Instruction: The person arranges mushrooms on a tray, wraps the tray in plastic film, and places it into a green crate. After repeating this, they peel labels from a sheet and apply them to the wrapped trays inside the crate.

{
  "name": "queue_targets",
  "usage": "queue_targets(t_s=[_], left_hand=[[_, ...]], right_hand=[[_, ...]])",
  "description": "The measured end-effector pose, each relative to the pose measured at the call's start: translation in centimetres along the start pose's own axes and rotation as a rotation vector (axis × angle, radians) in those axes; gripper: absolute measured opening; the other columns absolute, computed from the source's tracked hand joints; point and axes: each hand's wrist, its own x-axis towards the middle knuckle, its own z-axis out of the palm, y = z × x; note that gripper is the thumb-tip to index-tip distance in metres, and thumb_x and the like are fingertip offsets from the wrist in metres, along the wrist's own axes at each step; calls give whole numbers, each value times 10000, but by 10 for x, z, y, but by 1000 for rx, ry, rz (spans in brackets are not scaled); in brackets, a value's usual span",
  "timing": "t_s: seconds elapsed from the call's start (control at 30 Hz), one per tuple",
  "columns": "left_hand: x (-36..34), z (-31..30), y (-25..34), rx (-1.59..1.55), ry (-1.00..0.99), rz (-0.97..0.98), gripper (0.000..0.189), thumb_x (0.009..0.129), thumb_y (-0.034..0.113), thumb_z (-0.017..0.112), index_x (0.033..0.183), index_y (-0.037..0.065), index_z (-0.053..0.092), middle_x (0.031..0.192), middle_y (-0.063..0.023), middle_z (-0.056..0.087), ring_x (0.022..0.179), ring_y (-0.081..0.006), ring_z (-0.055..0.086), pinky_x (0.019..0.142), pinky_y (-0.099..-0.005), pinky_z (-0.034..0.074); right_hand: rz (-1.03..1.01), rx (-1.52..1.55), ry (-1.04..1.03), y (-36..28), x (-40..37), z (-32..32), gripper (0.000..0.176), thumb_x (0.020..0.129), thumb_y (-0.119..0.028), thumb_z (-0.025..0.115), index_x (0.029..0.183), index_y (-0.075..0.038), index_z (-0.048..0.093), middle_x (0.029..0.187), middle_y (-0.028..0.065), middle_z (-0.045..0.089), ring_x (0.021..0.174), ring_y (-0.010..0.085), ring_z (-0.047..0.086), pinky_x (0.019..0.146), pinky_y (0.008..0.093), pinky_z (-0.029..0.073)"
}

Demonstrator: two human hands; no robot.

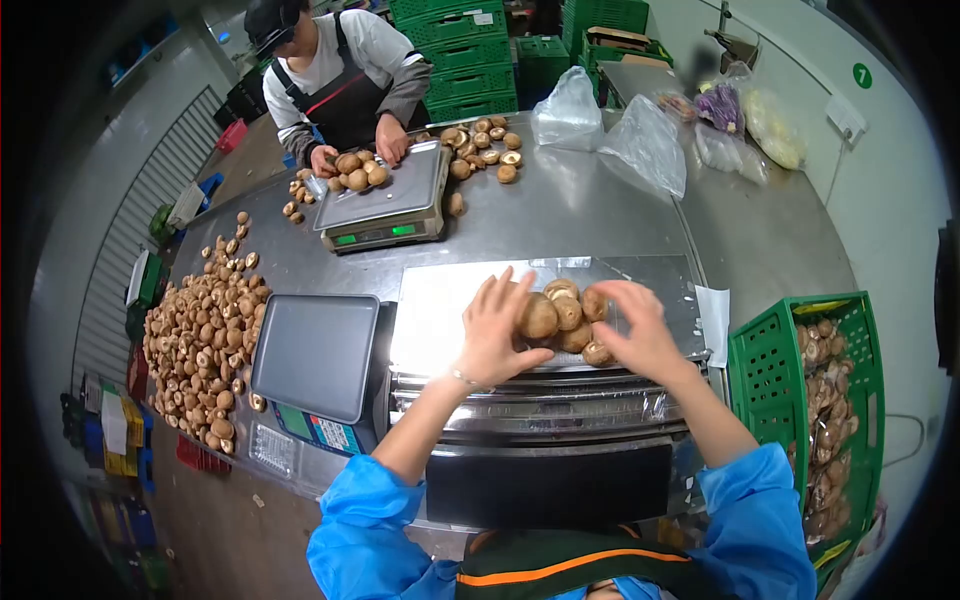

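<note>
View from my head, looking down at the steel table (600,215); my left hand (493,338) is open, fingers spread, its palm against the left side of a small cluster of mushrooms (563,312); my right hand (640,328) is likewise open and cups the cluster's right side, so the mushrooms sit between both palms; neither hand is closed round any single one.

The cluster rests on the shiny flat plate (440,305) of the wrapping machine (540,410) directly before me; whether a tray lies beneath it I cannot tell.

Just left of the machine stands a scale (318,355) with a bare grey pan; further left, a large loose pile of mushrooms (200,345) spreads over the table.

At my right, a green crate (775,385) holds more mushrooms.

Across the table, another person (340,80) in a dark apron has both hands at a heap of mushrooms (358,172) beside a second scale (385,205); clear plastic bags (610,125) lie near the far right.
</note>
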Motion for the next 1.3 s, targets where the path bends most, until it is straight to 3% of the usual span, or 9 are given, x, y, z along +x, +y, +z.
queue_targets(t_s=[0.17, 0.47, 0.6, 0.87, 1.07, 1.13, 1.2, 1.27, 1.3], left_hand=[[-4, 5, -27, -255, -140, 0, 958, 629, 429, 753, 1379, 125, 240, 1393, -245, 191, 1262, -423, 242, 1023, -488, 253], [-58, -22, 3, -5, 6, -53, 877, 670, 314, 745, 1373, 156, 246, 1372, -258, 175, 1252, -454, 217, 1025, -501, 236], [-140, -39, -6, 405, 184, -343, 303, 675, 242, 709, 901, 55, 634, 952, -111, 513, 972, -298, 423, 862, -427, 284], [-126, -7, -20, -47, 186, -337, 282, 724, 255, 643, 575, 25, 575, 555, -131, 561, 546, -245, 528, 536, -345, 416], [-224, -60, -17, -1880, -135, -999, 312, 835, 219, 529, 560, 109, 431, 595, -50, 488, 565, -166, 466, 538, -291, 375], [-217, -74, -8, -2107, -270, -460, 340, 838, 274, 479, 541, 112, 441, 589, -100, 504, 664, -274, 535, 612, -409, 426], [-147, -119, 8, -1961, -156, -59, 373, 867, 265, 376, 522, 124, 367, 649, -113, 517, 758, -344, 529, 781, -460, 411], [-73, -120, -12, -2210, 213, 97, 389, 890, 254, 353, 597, 76, 537, 1031, -215, 587, 1158, -350, 443, 974, -457, 341], [-24, -145, 19, -1965, 568, -422, 361, 883, 228, 357, 644, 50, 561, 973, -197, 618, 1085, -298, 517, 1060, -405, 257]], right_hand=[[-46, -19, -107, 5, -28, 7, 889, 712, -351, 679, 1371, -28, 178, 1381, 254, 205, 1286, 385, 207, 1042, 478, 182], [151, -81, 177, -11, -66, -12, 715, 705, -322, 688, 1274, -31, 368, 1262, 183, 402, 1211, 336, 323, 983, 470, 245], [326, -589, 206, 10, -129, -31, 260, 707, -322, 685, 667, -76, 612, 773, 67, 530, 882, 268, 452, 798, 399, 299], [225, -462, 111, -6, -115, 7, 281, 715, -317, 689, 635, -56, 625, 657, 58, 503, 659, 229, 469, 668, 360, 351], [955, 1555, -191, -35, -186, -60, 363, 856, -151, 492, 520, -95, 367, 467, -1, 362, 358, 93, 335, 317, 223, 225], [678, 2240, -566, -27, -196, -81, 343, 882, -156, 410, 546, -89, 385, 469, 10, 355, 335, 95, 314, 295, 245, 234], [251, 2195, -266, -28, -150, -107, 249, 870, -139, 435, 633, -71, 463, 586, 41, 462, 537, 140, 423, 505, 286, 324], [-21, 2006, 123, -32, -54, -119, 176, 859, -123, 460, 719, -53, 542, 704, 72, 570, 739, 184, 531, 715, 328, 414], [-60, 1918, 299, -30, -5, -110, 158, 853, -114, 473, 762, -43, 581, 762, 88, 624, 841, 206, 586, 820, 348, 459]])
